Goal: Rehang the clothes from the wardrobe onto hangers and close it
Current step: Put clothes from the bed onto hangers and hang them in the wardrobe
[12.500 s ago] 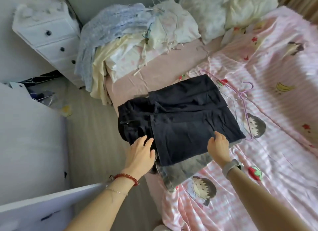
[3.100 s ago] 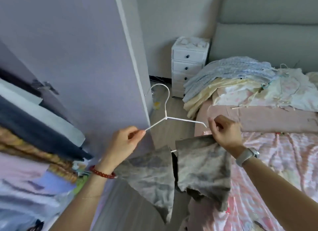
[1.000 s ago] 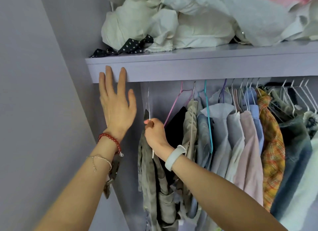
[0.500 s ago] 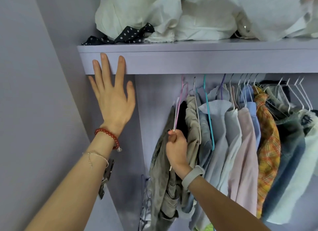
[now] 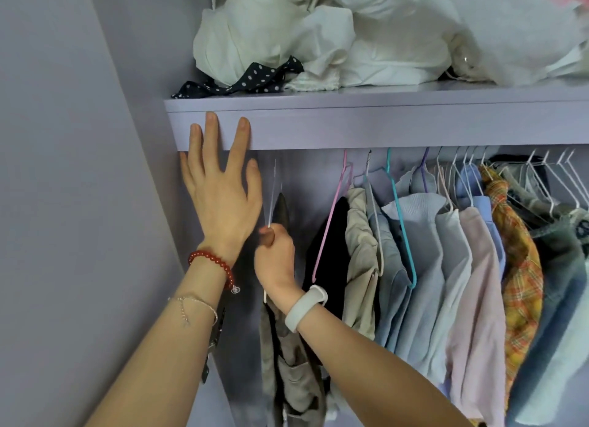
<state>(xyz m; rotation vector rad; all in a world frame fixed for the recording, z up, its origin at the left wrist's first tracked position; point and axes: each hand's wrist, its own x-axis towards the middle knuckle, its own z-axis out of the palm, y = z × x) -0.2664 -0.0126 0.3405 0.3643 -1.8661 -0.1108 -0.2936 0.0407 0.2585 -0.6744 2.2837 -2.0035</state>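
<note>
- Left hand (image 5: 221, 200): fingers straight, spread, tips pressed on shelf (image 5: 366, 125) edge.
- Right hand (image 5: 274, 258): fingers curled round white hanger (image 5: 271, 200); grey shorts (image 5: 293, 369) hang below them.

Two hands (image 5: 223, 200), one shelf (image 5: 382, 121)

Right hand (image 5: 274, 258) grips hanger (image 5: 271, 200) — hook seemingly hidden.

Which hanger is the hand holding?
The white hanger carrying the grey-brown garment, leftmost in the wardrobe. The right hand pinches it; the pink and teal hangers hang untouched.
</note>
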